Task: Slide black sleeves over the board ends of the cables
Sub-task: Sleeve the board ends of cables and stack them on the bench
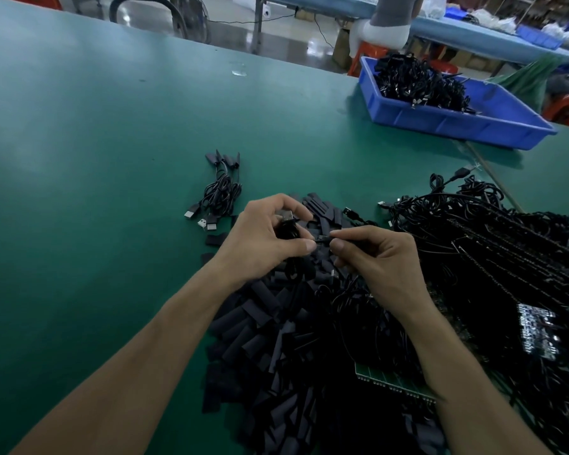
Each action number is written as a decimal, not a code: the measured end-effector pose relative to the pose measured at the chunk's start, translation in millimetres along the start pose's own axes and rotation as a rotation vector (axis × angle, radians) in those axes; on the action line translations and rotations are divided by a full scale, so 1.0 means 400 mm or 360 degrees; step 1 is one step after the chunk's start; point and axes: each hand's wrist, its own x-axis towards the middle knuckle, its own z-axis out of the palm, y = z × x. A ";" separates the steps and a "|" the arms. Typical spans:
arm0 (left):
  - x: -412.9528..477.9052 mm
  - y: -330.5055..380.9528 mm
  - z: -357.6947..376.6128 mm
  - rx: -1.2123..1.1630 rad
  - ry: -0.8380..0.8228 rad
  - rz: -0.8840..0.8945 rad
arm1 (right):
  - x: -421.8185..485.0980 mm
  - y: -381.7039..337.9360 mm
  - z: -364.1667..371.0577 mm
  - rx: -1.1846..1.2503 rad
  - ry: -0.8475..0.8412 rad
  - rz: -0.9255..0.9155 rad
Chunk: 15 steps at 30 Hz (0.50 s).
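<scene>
Green matting [96,159] covers the bench, and a heap of black sleeves [266,339] lies directly under the hands, probably kept there for quick picking. The left hand [266,238] curls round a coiled cable [288,229], and the right hand [375,261] pinches a small black piece between thumb and forefinger, tip to tip with the left thumb, likely to line up a sleeve and a board end. Which of the two that piece is, I cannot tell. More cables [490,241] tangle at the right, cut off by the frame edge. A small sleeved bundle [220,192] lies apart on the left.
</scene>
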 end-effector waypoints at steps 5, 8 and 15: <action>-0.001 0.003 0.002 -0.0074 -0.0034 -0.0087 | 0.001 -0.004 -0.002 0.0056 -0.0048 0.0052; -0.005 0.003 0.004 -0.0123 -0.0060 -0.0145 | -0.004 0.000 -0.006 -0.0031 -0.0052 0.0031; -0.006 -0.002 0.011 -0.0155 -0.0040 -0.0235 | -0.008 0.007 0.001 0.0014 -0.0012 0.0063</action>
